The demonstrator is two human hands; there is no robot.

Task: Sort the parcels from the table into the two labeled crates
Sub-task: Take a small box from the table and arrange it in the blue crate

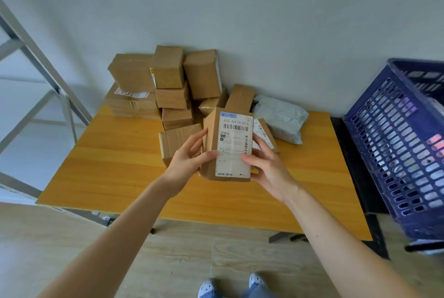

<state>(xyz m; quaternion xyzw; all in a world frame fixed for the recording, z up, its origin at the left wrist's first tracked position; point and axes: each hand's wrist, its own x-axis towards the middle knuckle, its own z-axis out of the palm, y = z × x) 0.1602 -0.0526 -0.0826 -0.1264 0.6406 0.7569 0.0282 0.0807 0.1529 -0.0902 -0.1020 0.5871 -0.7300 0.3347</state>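
Note:
A brown cardboard parcel [230,146] with a white shipping label facing me is held up above the yellow table [115,172]. My left hand [189,158] grips its left side, thumb on the front. My right hand [266,165] grips its right side, thumb on the label. Behind it, several more cardboard parcels [168,81] are stacked against the wall. A grey plastic mailer [281,119] lies at the back right of the table. A blue slatted crate [403,139] stands to the right of the table; its label is not readable.
A flat cardboard box [175,141] lies just left of the held parcel, another labelled box [264,131] behind my right hand. A metal frame [36,62] stands at the left. Wooden floor and my shoes [230,285] are below the table's front edge.

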